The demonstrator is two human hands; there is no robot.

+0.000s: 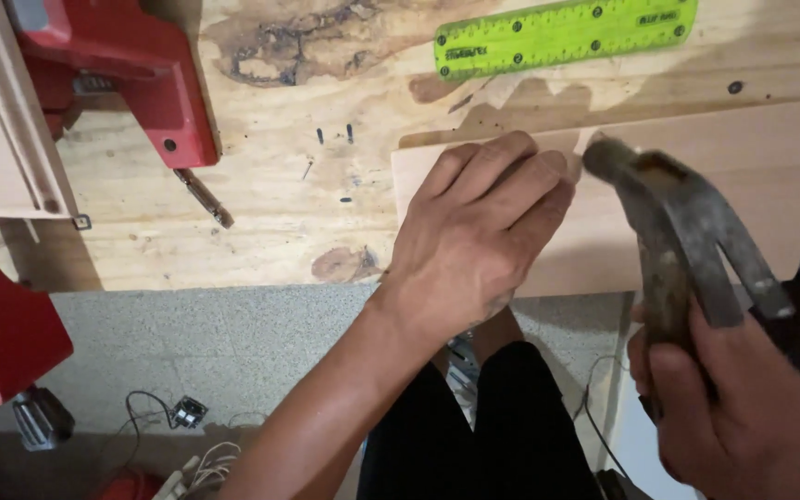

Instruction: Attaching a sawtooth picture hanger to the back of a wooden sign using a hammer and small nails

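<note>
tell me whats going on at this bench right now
A person is working at a plywood workbench. Their left hand presses flat on a pale wooden board, fingertips near its top edge. Their right hand grips an old claw hammer, whose head sits close to those fingertips. Whether a nail is there cannot be made out. A green ruler lies farther back, and a red tool rests to the left.

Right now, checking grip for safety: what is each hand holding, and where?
Right hand grips the claw hammer by its handle. Left hand presses on the wooden board.
</note>
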